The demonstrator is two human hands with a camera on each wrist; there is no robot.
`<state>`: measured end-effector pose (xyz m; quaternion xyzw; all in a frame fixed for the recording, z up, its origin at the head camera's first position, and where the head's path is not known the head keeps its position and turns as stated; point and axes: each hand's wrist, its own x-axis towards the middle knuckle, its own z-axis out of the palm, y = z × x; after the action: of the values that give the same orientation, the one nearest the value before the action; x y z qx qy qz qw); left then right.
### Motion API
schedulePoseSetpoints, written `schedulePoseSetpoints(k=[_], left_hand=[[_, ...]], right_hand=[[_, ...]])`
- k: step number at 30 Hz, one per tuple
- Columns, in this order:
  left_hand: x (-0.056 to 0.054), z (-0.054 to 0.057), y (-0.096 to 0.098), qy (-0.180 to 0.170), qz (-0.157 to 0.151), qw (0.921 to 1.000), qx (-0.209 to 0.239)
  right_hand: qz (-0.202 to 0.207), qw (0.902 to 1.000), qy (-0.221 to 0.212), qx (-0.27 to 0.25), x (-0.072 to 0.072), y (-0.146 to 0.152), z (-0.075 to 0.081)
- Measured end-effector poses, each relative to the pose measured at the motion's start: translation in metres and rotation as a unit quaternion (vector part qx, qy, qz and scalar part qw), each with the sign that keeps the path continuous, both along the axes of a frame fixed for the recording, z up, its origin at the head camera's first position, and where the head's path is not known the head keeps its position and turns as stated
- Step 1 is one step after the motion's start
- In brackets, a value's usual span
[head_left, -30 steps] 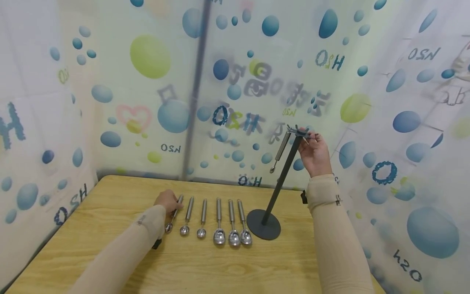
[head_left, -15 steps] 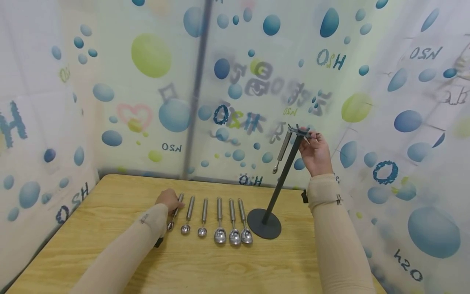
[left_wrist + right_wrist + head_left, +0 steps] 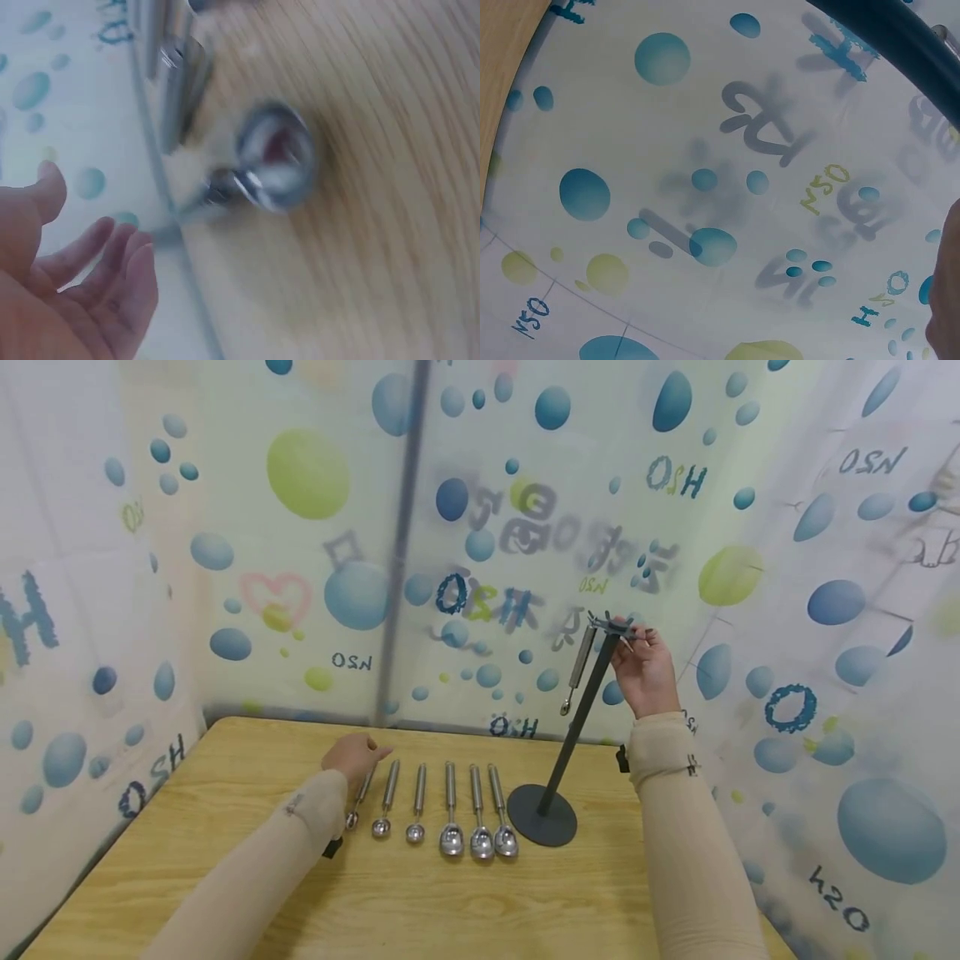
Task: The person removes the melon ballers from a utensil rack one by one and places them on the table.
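Observation:
My left hand (image 3: 351,758) hovers over the handle of the leftmost small metal scoop (image 3: 352,820), which lies on the table and is partly hidden by the hand. In the left wrist view, the thumb and fingers stand apart with nothing between them, beside a blurred shiny bowl (image 3: 277,157). At the right, my right hand (image 3: 647,681) pinches one prong of the hook ring atop a dark utensil stand (image 3: 576,739). From the ring's left side hangs a small scoop (image 3: 581,664). The right wrist view catches only part of the hand (image 3: 949,292) and the dark pole (image 3: 900,41).
Two small ballers (image 3: 381,828) and three larger ice cream scoops (image 3: 452,839) lie in a row, handles away from me. The stand's round base (image 3: 542,827) sits right of them on the wooden table (image 3: 420,914). A printed curtain (image 3: 315,568) encloses the table's back and sides.
My left hand has let go of the leftmost scoop's handle and risen slightly, its fingers shifting right. My right hand stays on the stand's top; the hanging scoop has shifted slightly right.

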<state>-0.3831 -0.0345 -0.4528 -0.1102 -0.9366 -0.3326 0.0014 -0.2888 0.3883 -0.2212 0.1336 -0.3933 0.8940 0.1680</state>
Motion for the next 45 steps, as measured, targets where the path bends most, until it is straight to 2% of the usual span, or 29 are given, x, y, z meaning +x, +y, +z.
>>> schedulePoseSetpoints(k=[6,11,17,23,30,37,45], left_hand=[[0.016,0.027,0.026,0.038,-0.034,0.9971,0.057],[0.024,0.049,0.048,0.043,-0.068,0.9893,0.122],[0.036,0.074,0.074,0.056,-0.102,0.9797,0.163],[0.045,0.094,0.093,0.069,-0.128,0.9727,0.181],[0.052,0.112,0.113,0.097,-0.148,0.9655,0.191],[0.058,0.131,0.133,0.123,-0.171,0.955,0.208],[0.058,0.145,0.151,0.134,-0.173,0.9545,0.202]], right_hand=[[-0.017,0.9998,0.008,0.006,0.0,0.0,0.0],[-0.023,0.9996,0.013,-0.006,0.001,-0.004,0.001],[-0.028,0.9992,0.006,-0.027,0.0,-0.009,0.003],[-0.032,0.9981,-0.008,-0.053,-0.001,-0.012,0.006],[-0.013,0.9949,-0.027,-0.096,-0.002,-0.011,0.008],[0.003,0.9963,-0.025,-0.082,-0.002,-0.008,0.011],[0.024,0.9914,-0.055,-0.117,-0.002,-0.007,0.017]])
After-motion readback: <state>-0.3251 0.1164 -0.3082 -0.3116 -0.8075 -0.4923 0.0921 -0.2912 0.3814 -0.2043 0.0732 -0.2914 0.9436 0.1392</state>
